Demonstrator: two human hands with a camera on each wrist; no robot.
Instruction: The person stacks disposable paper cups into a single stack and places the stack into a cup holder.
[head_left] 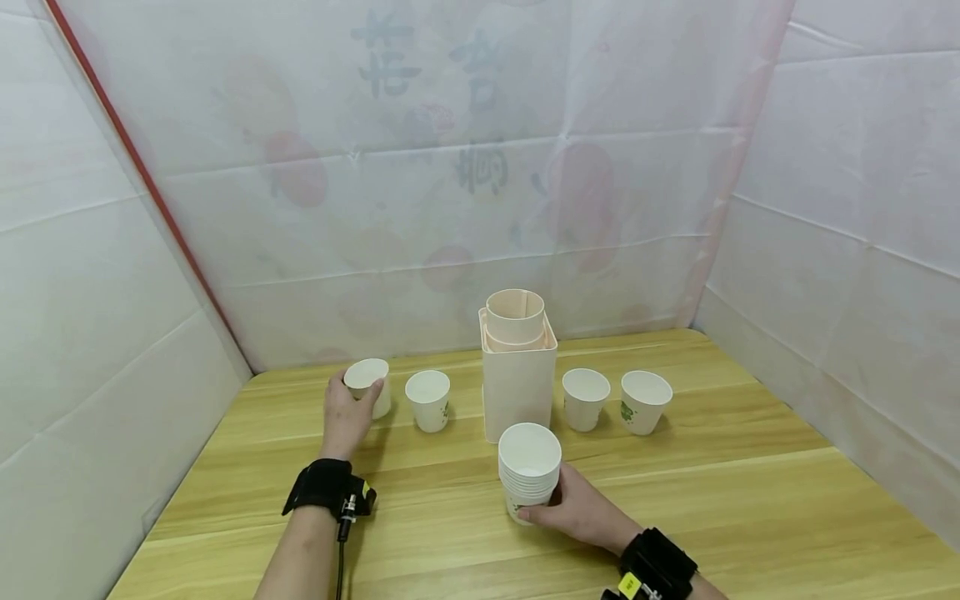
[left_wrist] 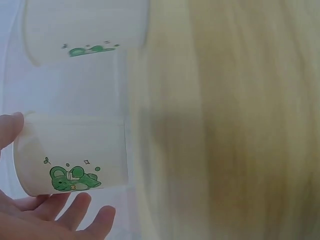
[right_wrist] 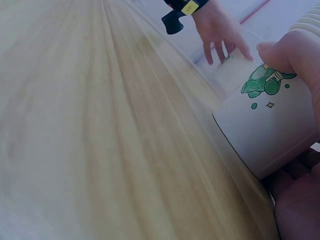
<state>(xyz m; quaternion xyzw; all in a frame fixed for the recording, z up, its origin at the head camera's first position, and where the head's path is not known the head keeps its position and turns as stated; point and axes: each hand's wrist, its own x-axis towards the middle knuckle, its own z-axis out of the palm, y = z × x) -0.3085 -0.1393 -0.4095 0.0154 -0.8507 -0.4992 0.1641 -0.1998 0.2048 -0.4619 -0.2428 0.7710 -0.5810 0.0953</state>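
Being clasped by the left grip (head_left: 348, 413), the leftmost cup (head_left: 368, 377) was partly covered; a cup stack (head_left: 528, 477) was clamped in the right grip (head_left: 583, 510), its lower side partly hidden.

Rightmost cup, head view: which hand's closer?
Right. The right hand, gripping the cup stack, is left of the rightmost cup and nearer the camera; the left hand holds the leftmost cup, at the row's other end.

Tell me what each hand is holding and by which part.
The left hand holds the leftmost cup by its sides near the rim; the right hand holds the cup stack by the bottom cup's side wall.
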